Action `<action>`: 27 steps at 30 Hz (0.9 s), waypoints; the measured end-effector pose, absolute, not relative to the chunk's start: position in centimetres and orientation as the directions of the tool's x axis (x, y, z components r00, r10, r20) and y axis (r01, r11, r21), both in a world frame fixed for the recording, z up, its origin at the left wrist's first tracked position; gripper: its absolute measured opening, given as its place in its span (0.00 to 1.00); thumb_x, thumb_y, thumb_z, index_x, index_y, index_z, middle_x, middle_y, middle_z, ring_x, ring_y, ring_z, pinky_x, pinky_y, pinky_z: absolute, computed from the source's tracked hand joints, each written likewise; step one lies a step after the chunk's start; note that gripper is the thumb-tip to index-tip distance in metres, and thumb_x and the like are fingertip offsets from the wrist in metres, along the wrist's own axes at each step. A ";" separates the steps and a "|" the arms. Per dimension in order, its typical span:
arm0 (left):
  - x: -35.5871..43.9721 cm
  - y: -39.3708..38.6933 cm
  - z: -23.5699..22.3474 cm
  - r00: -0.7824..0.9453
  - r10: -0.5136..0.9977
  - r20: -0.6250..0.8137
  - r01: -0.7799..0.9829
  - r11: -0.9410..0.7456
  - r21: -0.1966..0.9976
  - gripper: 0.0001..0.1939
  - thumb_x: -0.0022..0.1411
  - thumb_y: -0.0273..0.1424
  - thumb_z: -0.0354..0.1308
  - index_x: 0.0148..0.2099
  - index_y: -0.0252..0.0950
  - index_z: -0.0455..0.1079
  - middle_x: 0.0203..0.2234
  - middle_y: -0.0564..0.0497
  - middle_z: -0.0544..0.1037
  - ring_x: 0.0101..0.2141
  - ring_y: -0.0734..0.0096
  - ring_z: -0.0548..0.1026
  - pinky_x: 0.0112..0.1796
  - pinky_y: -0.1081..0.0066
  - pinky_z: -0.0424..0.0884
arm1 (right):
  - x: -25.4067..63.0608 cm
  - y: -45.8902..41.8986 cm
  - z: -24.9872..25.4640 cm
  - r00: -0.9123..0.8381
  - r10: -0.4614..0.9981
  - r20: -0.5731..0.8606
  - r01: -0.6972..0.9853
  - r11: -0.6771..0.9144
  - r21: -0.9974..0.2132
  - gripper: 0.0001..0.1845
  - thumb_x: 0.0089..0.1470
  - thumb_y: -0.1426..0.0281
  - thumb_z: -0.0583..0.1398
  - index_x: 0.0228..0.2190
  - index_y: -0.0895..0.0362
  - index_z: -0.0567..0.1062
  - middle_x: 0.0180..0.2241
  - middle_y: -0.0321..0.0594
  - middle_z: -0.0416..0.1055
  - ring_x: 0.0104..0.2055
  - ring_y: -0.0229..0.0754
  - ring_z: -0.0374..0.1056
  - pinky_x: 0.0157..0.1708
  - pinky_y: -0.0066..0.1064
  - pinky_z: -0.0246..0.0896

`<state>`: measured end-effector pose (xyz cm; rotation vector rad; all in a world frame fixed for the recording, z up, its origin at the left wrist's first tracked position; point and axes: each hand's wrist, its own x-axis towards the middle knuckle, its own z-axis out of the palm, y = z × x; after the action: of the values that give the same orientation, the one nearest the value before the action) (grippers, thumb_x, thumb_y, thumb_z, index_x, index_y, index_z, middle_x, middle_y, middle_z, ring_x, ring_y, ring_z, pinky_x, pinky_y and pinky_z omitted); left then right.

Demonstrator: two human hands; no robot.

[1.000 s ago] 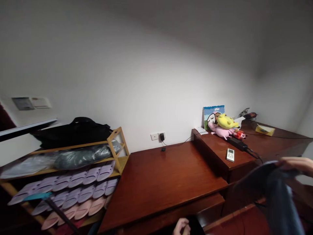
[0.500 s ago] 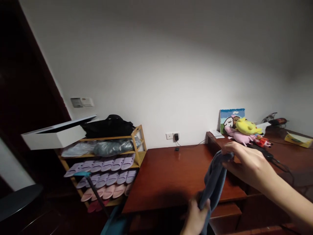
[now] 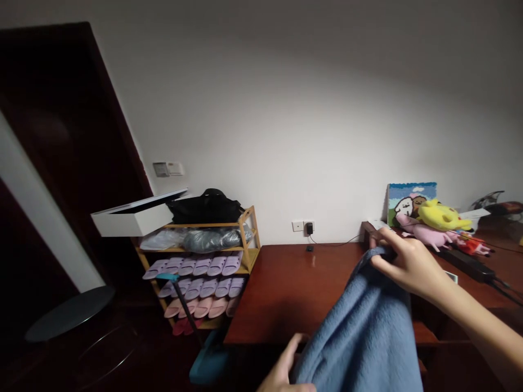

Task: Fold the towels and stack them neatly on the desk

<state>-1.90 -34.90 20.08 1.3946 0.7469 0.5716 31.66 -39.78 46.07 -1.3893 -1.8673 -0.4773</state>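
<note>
A blue, fleecy towel (image 3: 368,326) hangs in loose folds at the lower right, in front of the reddish-brown table (image 3: 298,294). Its upper edge is pinched in my right hand (image 3: 412,267), raised near the table's right part. Lower down, my left hand (image 3: 286,370) grips the towel's left side, with the thumb showing and part of the hand cut off by the frame's bottom edge. The towel's lower end is out of view.
Left of the table stands a wooden rack (image 3: 245,261) with purple and pink slippers (image 3: 202,264), a black bag (image 3: 206,209) and an open white box (image 3: 134,222). Plush toys (image 3: 443,215) and a dog picture (image 3: 412,198) lie on the right. A round stool (image 3: 71,313) is at left.
The towel has gone from a narrow, bunched strip to a wider spread sheet. My left hand has moved left and down, away from my right hand. The view has turned left.
</note>
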 end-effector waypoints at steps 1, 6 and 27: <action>-2.1 -34.4 20.0 0.661 0.744 -0.100 0.056 0.084 0.995 0.56 0.39 0.52 0.75 0.69 0.45 0.61 0.64 0.45 0.70 0.65 0.40 0.62 0.65 0.51 0.56 | 31.8 -39.6 46.2 -0.122 0.661 0.740 0.930 0.336 -0.147 0.03 0.55 0.65 0.57 0.34 0.49 0.68 0.23 0.30 0.75 0.20 0.40 0.67 0.24 0.30 0.58; -5.1 -32.0 21.0 0.507 0.857 -0.091 0.180 -0.002 0.984 0.46 0.36 0.59 0.74 0.54 0.40 0.73 0.52 0.44 0.77 0.57 0.41 0.69 0.61 0.51 0.61 | 34.2 -39.1 46.6 -0.062 0.683 0.728 0.930 0.304 -0.205 0.06 0.56 0.62 0.58 0.34 0.50 0.69 0.23 0.31 0.73 0.18 0.39 0.65 0.22 0.29 0.55; -16.1 -31.1 30.9 0.305 0.952 0.033 0.689 -0.245 0.682 0.20 0.52 0.47 0.66 0.28 0.40 0.61 0.24 0.60 0.65 0.28 0.71 0.63 0.28 0.74 0.59 | 46.2 -42.3 44.7 0.378 0.684 0.624 0.841 0.028 -0.540 0.41 0.41 0.26 0.54 0.31 0.51 0.70 0.30 0.44 0.74 0.28 0.42 0.69 0.27 0.34 0.62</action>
<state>-16.08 -31.13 30.91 2.0175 1.4513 0.6102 46.21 -42.25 44.73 -1.7038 -1.3578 -0.2115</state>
